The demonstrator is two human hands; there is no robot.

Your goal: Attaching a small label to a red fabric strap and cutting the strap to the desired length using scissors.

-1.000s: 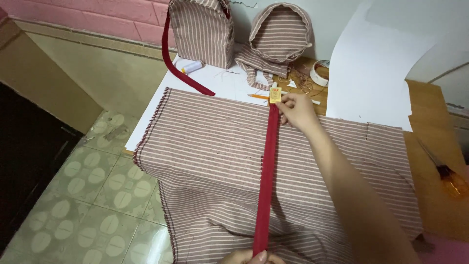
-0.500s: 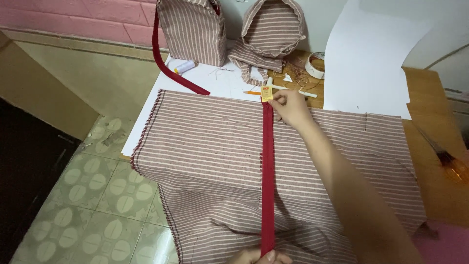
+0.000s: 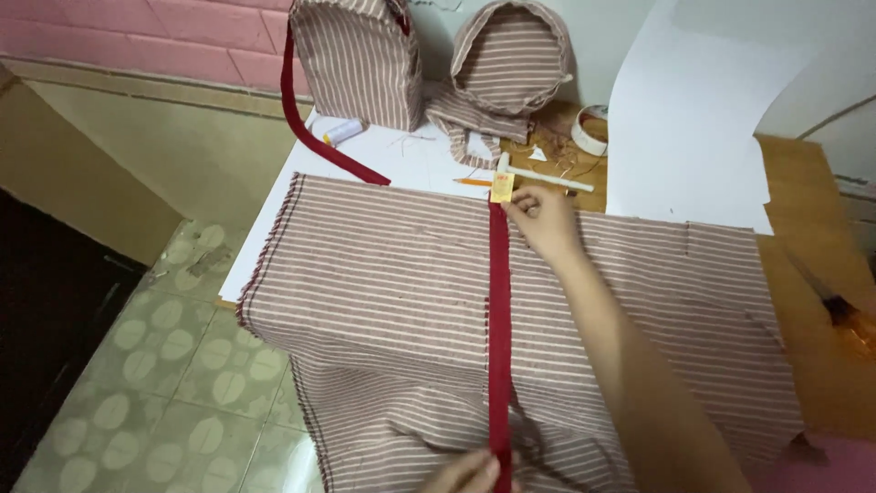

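I see the red tape measure (image 3: 499,310) stretched straight and taut across the striped fabric (image 3: 383,301), its long axis running from the near edge of the cloth to the far edge, almost square to the stripes. Its far end carries a small yellow tab (image 3: 502,188) that sits right at the fabric's far edge.

My right hand (image 3: 543,219) is at that far end, just to the right of the tape, fingers (image 3: 522,206) closed in a pinch on the tape just below the tab. My left hand (image 3: 470,475) is at the near end, at the bottom of the view; its fingers look curled onto the tape there, though most of the hand is cut off, so I cannot tell how firm that hold is. The tape therefore lies between the two hands, with each hand on its own end.

The fabric drapes over the front edge of the worktop (image 3: 821,347) toward the tiled floor (image 3: 137,383). Beyond the fabric's far edge lie a pencil (image 3: 473,182) and a white pen-like tool (image 3: 547,178), touching neither hand. Farther back stand two sewn striped bag pieces (image 3: 360,59), one trailing a red strap (image 3: 310,137), and a large white paper sheet (image 3: 684,119) lies to the right of them. A tape roll (image 3: 589,131) sits by that sheet.
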